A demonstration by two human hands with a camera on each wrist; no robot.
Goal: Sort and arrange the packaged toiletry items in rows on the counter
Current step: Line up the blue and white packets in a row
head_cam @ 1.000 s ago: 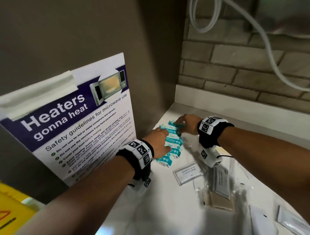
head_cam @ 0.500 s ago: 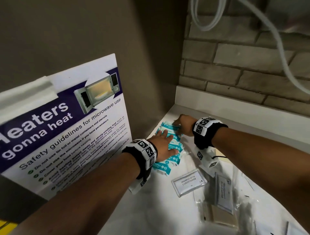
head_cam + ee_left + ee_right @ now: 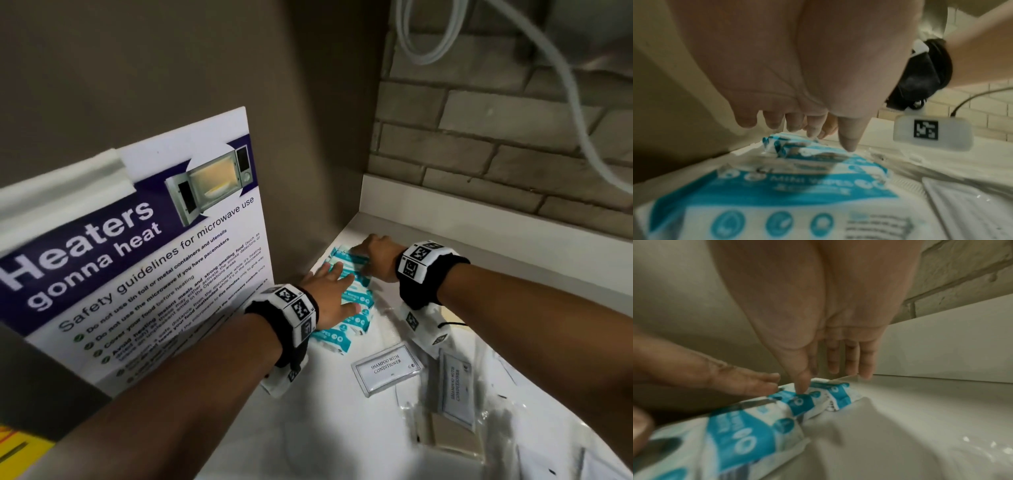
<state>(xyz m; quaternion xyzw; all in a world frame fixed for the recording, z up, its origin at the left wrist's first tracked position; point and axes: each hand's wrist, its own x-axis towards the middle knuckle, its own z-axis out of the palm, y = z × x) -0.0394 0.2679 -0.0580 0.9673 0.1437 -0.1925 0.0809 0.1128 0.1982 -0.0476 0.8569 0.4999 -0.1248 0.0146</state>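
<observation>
A row of blue-and-white mini wipe packets (image 3: 358, 322) runs along the left wall on the white counter (image 3: 335, 428). My left hand (image 3: 337, 287) lies flat on the middle of the row, fingers straight. In the left wrist view its thumb tip touches a packet (image 3: 777, 186). My right hand (image 3: 371, 251) is at the far end of the row near the back corner. In the right wrist view its fingers (image 3: 851, 363) are straight and its thumb tip touches the end packets (image 3: 838, 395). Neither hand grips anything.
Two shampoo-with-conditioner sachets (image 3: 387, 368) (image 3: 457, 387) lie right of the row. A beige bar in clear plastic (image 3: 452, 442) sits nearer me. A microwave safety poster (image 3: 164, 257) leans on the left wall. A brick wall (image 3: 496, 144) with a hose (image 3: 579, 113) is behind.
My left hand has spread flat over the wipe packets. My right hand has slid a little further toward the back corner. The head view has shifted slightly.
</observation>
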